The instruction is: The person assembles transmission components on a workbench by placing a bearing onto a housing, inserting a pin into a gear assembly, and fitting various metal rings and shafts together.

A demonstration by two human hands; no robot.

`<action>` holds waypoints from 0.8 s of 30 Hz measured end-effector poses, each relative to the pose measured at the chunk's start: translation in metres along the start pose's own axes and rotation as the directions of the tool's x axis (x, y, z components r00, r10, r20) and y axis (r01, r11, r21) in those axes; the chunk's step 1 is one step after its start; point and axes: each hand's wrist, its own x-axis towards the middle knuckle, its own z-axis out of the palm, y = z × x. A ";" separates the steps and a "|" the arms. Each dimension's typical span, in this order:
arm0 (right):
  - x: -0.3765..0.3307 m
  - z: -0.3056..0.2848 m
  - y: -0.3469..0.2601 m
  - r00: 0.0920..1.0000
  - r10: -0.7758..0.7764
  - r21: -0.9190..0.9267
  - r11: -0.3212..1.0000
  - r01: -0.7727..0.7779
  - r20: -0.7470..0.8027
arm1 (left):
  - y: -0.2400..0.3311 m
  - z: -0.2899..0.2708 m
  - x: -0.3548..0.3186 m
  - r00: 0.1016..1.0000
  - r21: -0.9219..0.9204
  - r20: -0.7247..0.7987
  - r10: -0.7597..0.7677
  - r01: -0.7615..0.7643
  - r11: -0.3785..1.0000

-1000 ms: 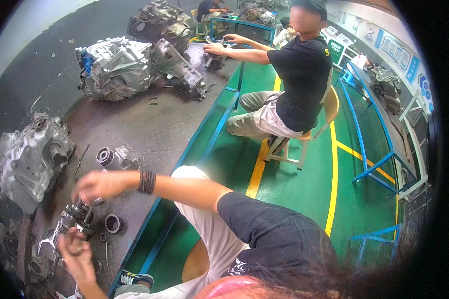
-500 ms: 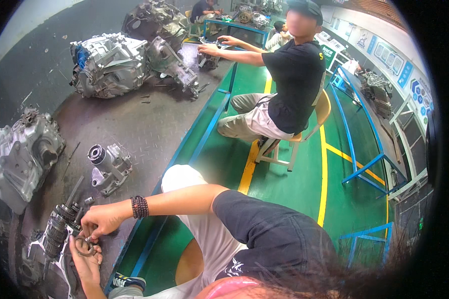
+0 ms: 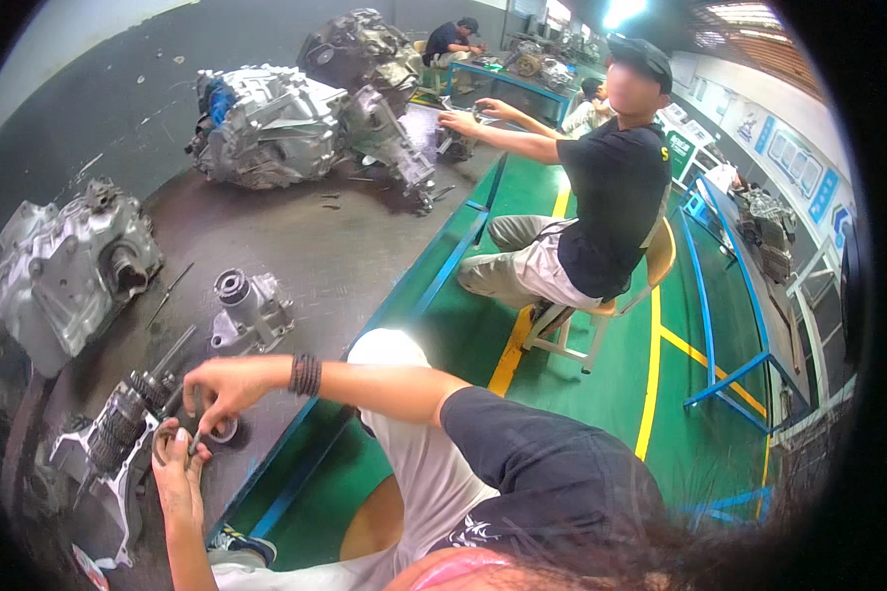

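At the lower left, my left hand (image 3: 177, 468) is raised with its fingers closed round a thin dark metal ring (image 3: 160, 441), partly hidden by the fingers. Just above it, my right hand (image 3: 232, 386), with a dark bead bracelet at its wrist, reaches down and pinches at the ring's side; what sits between its fingertips is hidden. A small round metal piece (image 3: 225, 430) shows beneath the right hand. Left of both hands, a gear shaft assembly (image 3: 118, 433) with stacked dark gears lies by a silvery bracket-like metal frame (image 3: 118, 502).
Beyond my hands on the dark workbench (image 3: 296, 222) stand a small metal housing (image 3: 251, 310), a grey gearbox casing (image 3: 69, 271) and a larger silvery casing (image 3: 271, 128). A thin rod (image 3: 170, 294) lies between. A seated person (image 3: 611, 187) works farther along the bench.
The view has shifted, so the bench things appear farther right. The ring, facing me before, has turned more edge-on. A round metal piece now shows beneath my right hand.
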 end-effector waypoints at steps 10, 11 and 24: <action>0.008 -0.043 0.005 0.955 0.054 0.166 0.986 -0.005 -0.292 | 0.014 -0.021 -0.002 0.994 -0.100 0.067 0.082 -0.075 0.992; 0.002 -0.060 0.002 0.899 0.042 0.291 0.952 0.097 -0.436 | 0.017 -0.022 -0.004 0.996 -0.080 0.061 0.066 -0.061 0.995; 0.009 0.019 0.020 0.993 -0.086 -0.230 0.968 0.103 0.084 | 0.015 -0.018 -0.006 0.997 0.063 0.074 0.024 -0.028 0.998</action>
